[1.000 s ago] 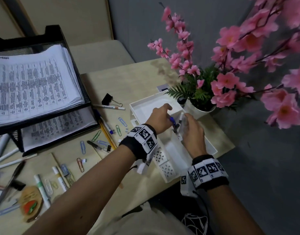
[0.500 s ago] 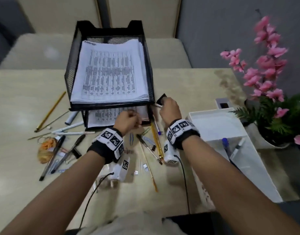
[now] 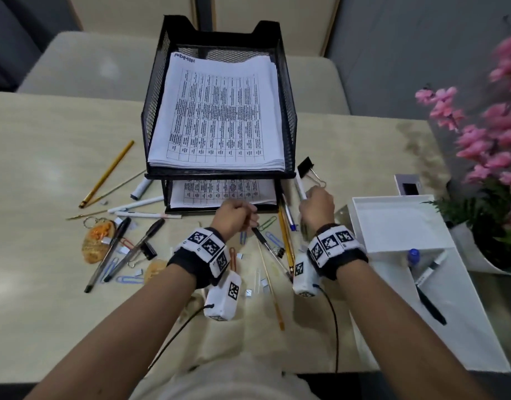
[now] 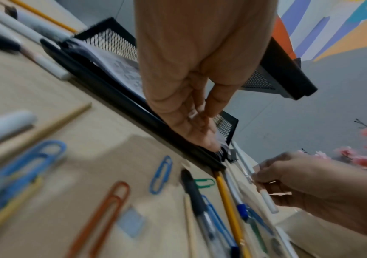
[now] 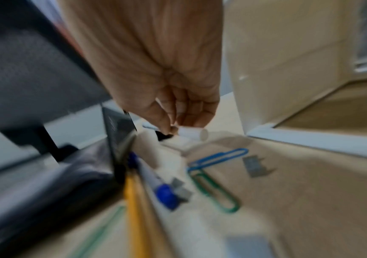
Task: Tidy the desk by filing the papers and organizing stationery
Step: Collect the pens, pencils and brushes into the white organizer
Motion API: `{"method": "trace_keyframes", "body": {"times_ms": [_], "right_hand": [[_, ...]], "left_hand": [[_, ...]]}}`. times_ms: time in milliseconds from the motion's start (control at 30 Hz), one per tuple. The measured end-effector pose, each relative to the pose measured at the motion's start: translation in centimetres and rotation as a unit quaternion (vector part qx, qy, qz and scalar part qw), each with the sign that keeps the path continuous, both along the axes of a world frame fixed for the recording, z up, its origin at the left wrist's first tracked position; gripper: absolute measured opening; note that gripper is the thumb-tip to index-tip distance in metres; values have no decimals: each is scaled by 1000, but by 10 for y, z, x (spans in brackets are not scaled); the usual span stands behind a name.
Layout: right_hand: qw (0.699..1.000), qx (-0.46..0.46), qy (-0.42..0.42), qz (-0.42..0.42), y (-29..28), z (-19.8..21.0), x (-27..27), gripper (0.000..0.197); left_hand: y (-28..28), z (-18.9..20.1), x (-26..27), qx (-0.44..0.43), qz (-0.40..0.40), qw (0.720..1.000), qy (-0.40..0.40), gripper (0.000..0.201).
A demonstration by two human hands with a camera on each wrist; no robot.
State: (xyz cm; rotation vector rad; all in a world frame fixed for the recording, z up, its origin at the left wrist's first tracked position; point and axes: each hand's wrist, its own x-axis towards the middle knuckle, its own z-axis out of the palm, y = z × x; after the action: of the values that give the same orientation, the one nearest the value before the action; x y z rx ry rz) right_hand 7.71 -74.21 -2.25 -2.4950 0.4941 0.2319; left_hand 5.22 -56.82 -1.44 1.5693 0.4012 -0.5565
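Observation:
My right hand (image 3: 316, 202) pinches a white pen (image 3: 300, 187) and holds it above the desk beside the black mesh paper tray (image 3: 289, 119); its blunt end (image 5: 192, 133) sticks out past the thumb. A black binder clip (image 3: 306, 166) lies just behind it. My left hand (image 3: 237, 215) hovers at the lower tray's front edge, fingers bent toward the thumb (image 4: 200, 132), nothing visible between them. A black pen (image 3: 267, 246) lies on the desk just below it. Printed papers (image 3: 216, 111) fill both tray levels. The white organizer (image 3: 398, 223) at right holds a few pens (image 3: 430, 269).
Yellow pencils (image 3: 286, 241), a blue-capped pen (image 5: 166, 195) and coloured paper clips (image 4: 160, 174) lie between my hands. More pens, pencils and an orange keychain (image 3: 98, 241) are scattered at left. A potted pink flower plant (image 3: 494, 157) stands at the far right.
Both hands left the white organizer and came to the front of the paper tray. My right hand has picked up the white pen from beside the binder clip.

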Motion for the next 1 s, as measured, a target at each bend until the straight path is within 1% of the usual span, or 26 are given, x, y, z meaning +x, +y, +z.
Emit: {"method": "trace_keyframes", "body": {"times_ms": [33,67,100,133,200,233,267,300,333,400,433,500,567,600,667,733,767,800,833,867,933,1000], "right_hand": [[997,67,-7,-28,2,3,-12,25],[989,141,-1,-36,6,5,-25,23],[976,213,16,-28,10,7,-38,20],[964,265,37,-5,14,10,-50,16],[947,313,63,34,13,10,-60,13],[943,325,63,31,11,10,-58,17],[943,328,50,14,9,8,-53,20],[952,305,25,-4,7,6,-45,23],[967,256,3,-14,5,4,-35,23],[990,138,-15,-2,9,4,-17,24],[996,85,-5,14,12,3,-8,26],[998,11,37,45,20,0,2,26],[995,-37,65,69,26,-3,5,25],[993,-46,78,74,26,-4,3,25],[993,-32,91,62,23,-4,-1,26],[996,20,85,15,17,3,-13,29],[996,51,69,-7,13,7,-21,25],[995,86,49,-19,9,12,-32,18],[992,124,29,-23,6,18,-46,10],[986,162,16,-23,3,22,-61,7],[974,228,-6,-19,-2,30,-87,7],[968,247,-41,-16,-9,36,-107,7]], "left_hand": [[-6,2,0,-14,-1,1000,7,26],[-13,4,0,-29,-7,999,15,20],[-18,6,0,-38,-18,999,19,17],[-22,6,0,-37,-31,999,19,18],[-27,7,-1,-38,-36,999,14,24],[-27,9,-2,-50,-20,998,17,26],[-26,10,-2,-69,5,997,26,26],[-24,12,-3,-87,31,995,31,24],[-21,13,-3,-97,46,994,30,22],[-16,12,-2,-64,35,997,11,18],[-13,12,-3,-37,19,999,-2,18],[-8,8,-5,-7,2,1000,-15,23],[-4,4,-6,4,4,1000,-16,27],[-3,3,-6,13,4,1000,-16,30],[-3,0,-7,18,2,1000,-17,36],[-9,2,-9,12,1,1000,-17,40],[-14,4,-10,1,-4,1000,-15,40],[-20,5,-10,-13,-12,1000,-14,39],[-28,9,-11,-25,-21,999,-15,38],[-35,11,-11,-31,-27,999,-21,37],[-52,19,-13,-42,-40,998,-36,36],[-70,28,-18,-68,-68,995,-41,33]]}}
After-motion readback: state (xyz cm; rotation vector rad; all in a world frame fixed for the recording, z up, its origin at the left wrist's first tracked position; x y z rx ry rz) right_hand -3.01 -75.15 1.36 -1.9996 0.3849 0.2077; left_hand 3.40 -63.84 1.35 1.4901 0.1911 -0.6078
